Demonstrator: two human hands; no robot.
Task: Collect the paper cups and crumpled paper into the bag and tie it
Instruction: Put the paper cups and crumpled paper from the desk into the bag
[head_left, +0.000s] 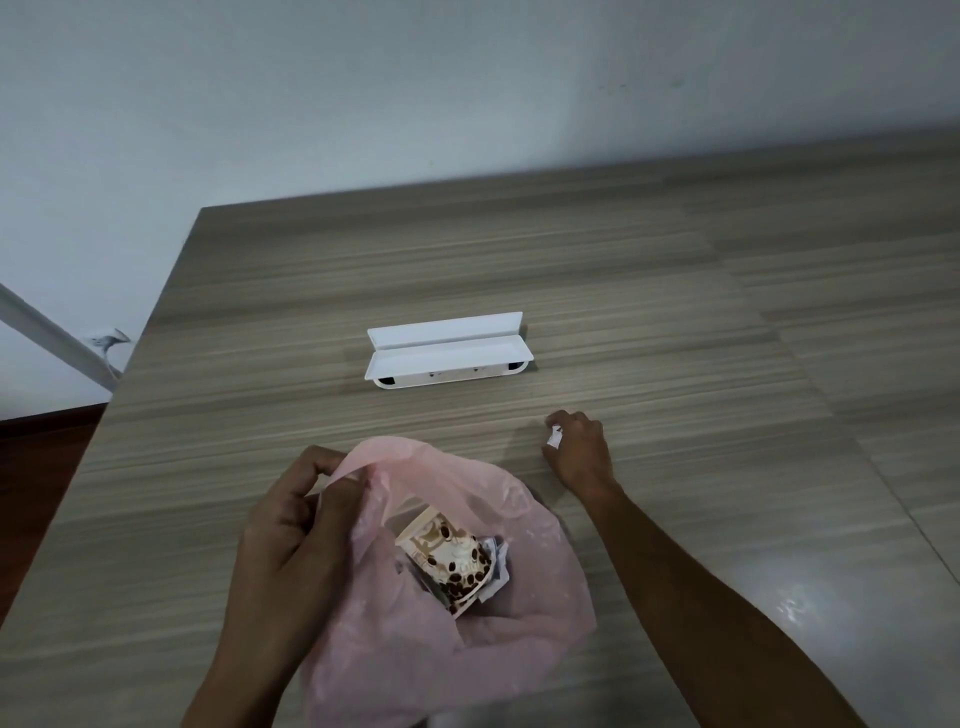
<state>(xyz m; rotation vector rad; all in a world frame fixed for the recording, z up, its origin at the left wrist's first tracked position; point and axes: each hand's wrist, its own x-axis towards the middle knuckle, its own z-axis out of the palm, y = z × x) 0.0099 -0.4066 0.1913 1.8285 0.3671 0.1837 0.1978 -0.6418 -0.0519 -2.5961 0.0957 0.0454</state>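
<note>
Pink plastic bag (447, 613) is gaping with a cup (449, 556) inside, the left hand (291, 525) pinching its rim while the right hand (579, 452), beyond the bag, is closing on crumpled paper (554, 437); a loose pinch could let the mouth sag and the scrap miss.

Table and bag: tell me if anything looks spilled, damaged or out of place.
Nothing spilled. A squashed paper cup lies tilted inside the pink bag, expected for trash. The right hand grips crumpled paper; the left hand holds the bag open.
</note>
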